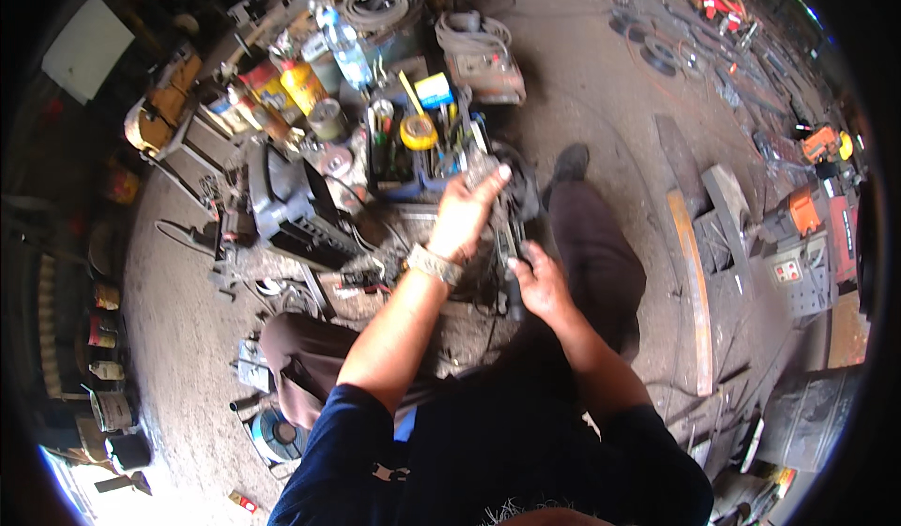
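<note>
My left hand, with a patterned band on the wrist, is closed at the near right edge of a tool tray. Its thumb and fingers pinch a small greyish piece that I cannot make out. Lower and to the right, my right hand has its fingers curled against a long, dark metal part standing between my legs. Whether it grips this part or something smaller is unclear. In the tray are a yellow tape roll, a blue and yellow box and several hand tools.
A dark boxy machine stands left of the tray. Behind are a water bottle, a yellow container and a coiled cable on a box. Metal strips, including a rusty flat bar, lie on the right. A wire spool sits lower left.
</note>
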### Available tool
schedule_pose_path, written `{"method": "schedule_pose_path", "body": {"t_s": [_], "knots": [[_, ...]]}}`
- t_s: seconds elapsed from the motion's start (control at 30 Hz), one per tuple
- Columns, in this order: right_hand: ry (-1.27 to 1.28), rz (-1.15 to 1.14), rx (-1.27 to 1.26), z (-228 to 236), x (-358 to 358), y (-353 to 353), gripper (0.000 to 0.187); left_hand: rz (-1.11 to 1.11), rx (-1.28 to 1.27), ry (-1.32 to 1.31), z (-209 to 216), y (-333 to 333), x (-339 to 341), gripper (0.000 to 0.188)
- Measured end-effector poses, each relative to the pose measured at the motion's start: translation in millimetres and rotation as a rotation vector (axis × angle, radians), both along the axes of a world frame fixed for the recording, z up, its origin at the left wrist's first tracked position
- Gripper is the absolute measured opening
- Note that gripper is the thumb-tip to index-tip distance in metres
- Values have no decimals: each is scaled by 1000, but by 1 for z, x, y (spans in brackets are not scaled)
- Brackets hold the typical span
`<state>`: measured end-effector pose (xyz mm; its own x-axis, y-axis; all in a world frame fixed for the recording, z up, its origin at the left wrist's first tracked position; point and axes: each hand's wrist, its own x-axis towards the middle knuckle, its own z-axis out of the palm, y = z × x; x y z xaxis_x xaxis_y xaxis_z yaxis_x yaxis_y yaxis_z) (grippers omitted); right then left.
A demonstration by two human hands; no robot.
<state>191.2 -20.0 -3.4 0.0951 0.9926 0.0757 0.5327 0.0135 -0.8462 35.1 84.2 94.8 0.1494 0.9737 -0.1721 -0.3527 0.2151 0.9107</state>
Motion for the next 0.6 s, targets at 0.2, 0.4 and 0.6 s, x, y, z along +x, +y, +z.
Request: {"method": "schedule_pose_path", "body": {"t_s": [0.2, 0.4, 0.6], "knots": [[-94, 15, -132, 41, -2, 17, 26, -65, 153, 99, -46, -27, 15, 33], [248, 226, -287, 27, 29, 33, 24, -4, 251, 267, -25, -32, -14, 27], [532, 255, -16, 28, 21, 40, 37, -176, 372, 484, -34, -42, -18, 46]]}}
